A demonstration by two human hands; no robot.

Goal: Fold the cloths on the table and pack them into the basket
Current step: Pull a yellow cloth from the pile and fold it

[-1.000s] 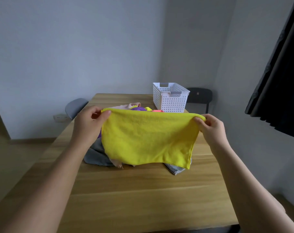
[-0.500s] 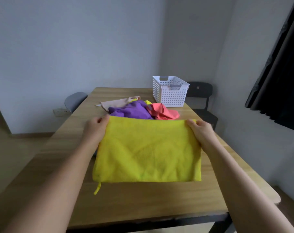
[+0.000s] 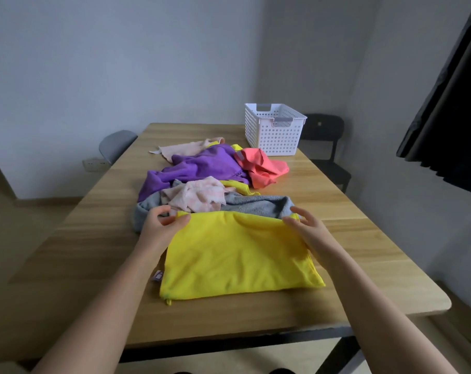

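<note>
A yellow cloth (image 3: 237,255) lies spread flat on the wooden table (image 3: 344,217) near its front edge. My left hand (image 3: 160,225) pinches the cloth's far left corner between thumb and fingertip. At the far right corner is my right hand (image 3: 305,228), fingers spread and loose, thumb touching the edge. Behind the cloth is a heap: a grey cloth (image 3: 255,205), a pale pink cloth (image 3: 195,195), a purple cloth (image 3: 202,168), a coral cloth (image 3: 265,168), a beige cloth (image 3: 185,149) and a strip of another yellow cloth (image 3: 239,186). The white perforated basket (image 3: 274,130) stands at the far right of the table.
A grey chair (image 3: 115,143) stands at the table's far left side and a black chair (image 3: 326,136) behind the basket. A dark curtain (image 3: 450,103) hangs at the right. Walls close off the far end.
The yellow cloth was held up in the air, then came down and now lies flat on the table. My right hand's fingers have loosened at its corner. The heap behind is in view again.
</note>
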